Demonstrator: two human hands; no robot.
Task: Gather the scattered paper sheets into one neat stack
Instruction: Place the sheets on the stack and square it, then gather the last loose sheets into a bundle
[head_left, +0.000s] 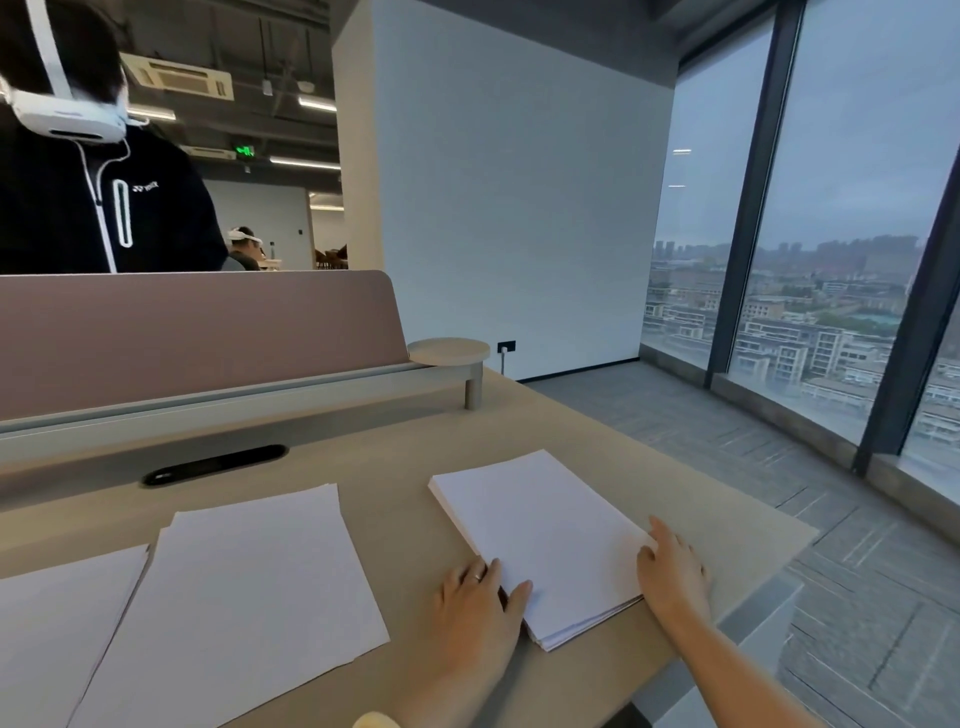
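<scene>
A thick stack of white paper lies on the beige desk, right of centre. My left hand presses against the stack's near left edge, thumb on top of the sheets. My right hand rests flat against its right edge. Left of the stack lies a thin pile of loose white sheets, slightly fanned. More white sheets sit at the far left, partly cut off by the frame.
A mauve divider panel and grey rail close off the desk's back. A black cable slot is set in the desk. A small round shelf stands at the back right. The desk's right edge drops to carpet. A person stands behind the divider.
</scene>
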